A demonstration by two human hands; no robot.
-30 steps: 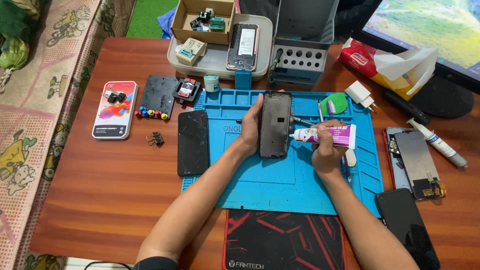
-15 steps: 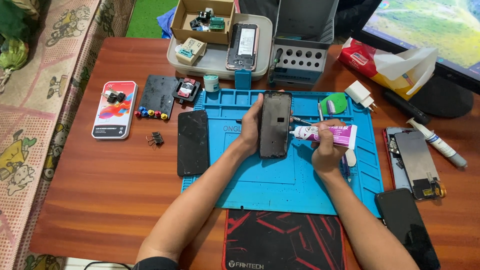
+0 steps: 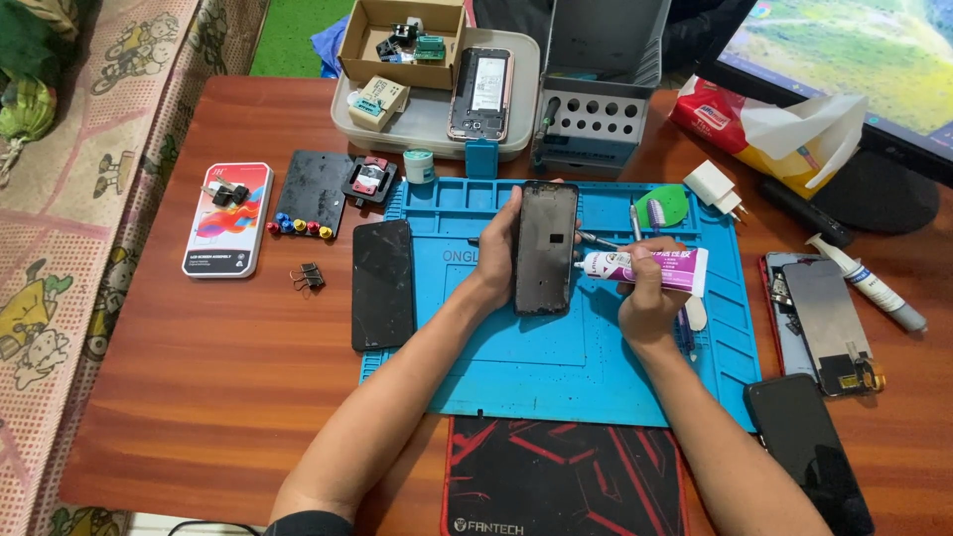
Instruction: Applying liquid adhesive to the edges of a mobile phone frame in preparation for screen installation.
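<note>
My left hand (image 3: pixel 499 250) grips a black phone frame (image 3: pixel 545 248), held upright over the blue repair mat (image 3: pixel 556 367). To its right, my right hand (image 3: pixel 650 293) is closed around a white and purple glue tube (image 3: pixel 647 266). The tube's thin nozzle points left and touches the phone frame's right edge. Both forearms reach in from the bottom of the view.
A black screen panel (image 3: pixel 383 284) lies on the mat's left edge. Another glue tube (image 3: pixel 869 284), an opened phone (image 3: pixel 820 320) and a dark phone (image 3: pixel 809 452) lie at right. A grey tray (image 3: pixel 432 119) with a box and phone, and a tool holder (image 3: pixel 586 129), sit behind. Tweezers (image 3: pixel 635 220) lie nearby.
</note>
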